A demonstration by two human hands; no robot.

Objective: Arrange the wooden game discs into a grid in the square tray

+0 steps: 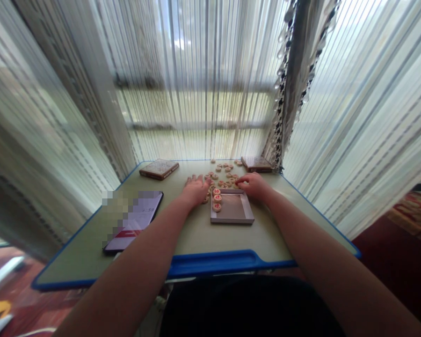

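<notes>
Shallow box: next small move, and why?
Probably set one loose disc in the shallow box with the right hand: its fingers are at the loose discs beyond the box, and three red-marked discs line the box's left side.

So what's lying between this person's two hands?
In the head view, loose round pieces and the far end of an open box lie between the left hand and right hand.

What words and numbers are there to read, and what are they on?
"59": on the screen; anything before it is unclear.
Red characters on three discs in the open box: too small to read.
Marks on the loose discs: too small.
Marks on the left closed box and right closed box: blurred.
</notes>
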